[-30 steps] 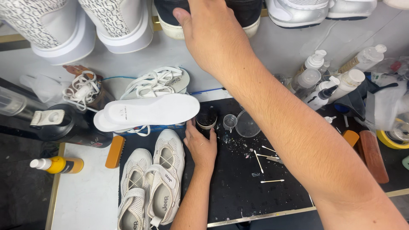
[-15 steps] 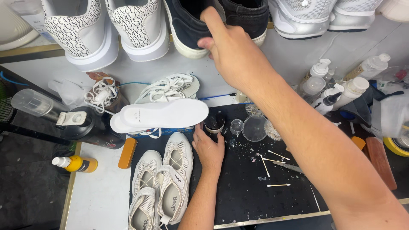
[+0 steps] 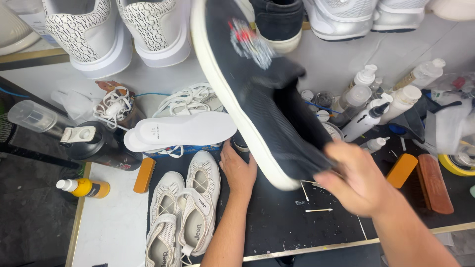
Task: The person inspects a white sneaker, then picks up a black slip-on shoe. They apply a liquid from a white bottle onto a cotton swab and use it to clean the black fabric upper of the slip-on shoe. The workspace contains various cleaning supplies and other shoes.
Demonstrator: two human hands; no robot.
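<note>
Here, in the head view, we see our right hand [image 3: 363, 180] gripping the heel end of a black slip-on shoe [image 3: 252, 94] with a white sole, fingers closed around the collar. The shoe is blurred and tilted, its toe pointing up and away from the fingers, and it hangs above the black mat [image 3: 282, 217]. Its white sole edge runs just beside our left hand.

Our left hand [image 3: 239, 170] lies flat on the mat, fingers loosely spread and holding nothing that we can make out; the fingertips reach toward a small round jar [image 3: 239, 143], which the shoe mostly hides, so we cannot tell whether they touch it. Just to the left of those fingers stands a pair of white mesh shoes [image 3: 185, 217], and beyond the fingertips lie white insoles [image 3: 183, 129] with white laces [image 3: 185, 99] behind them.

Near the right-hand fingers, on the mat, lie cotton swabs [image 3: 316, 210]. Farther right we see an orange brush [image 3: 402, 169], a brown brush [image 3: 434, 183] and a cluster of white bottles [image 3: 376, 106]. Well left of both hands sit a yellow bottle [image 3: 81, 188] and a black spray bottle [image 3: 99, 146].
</note>
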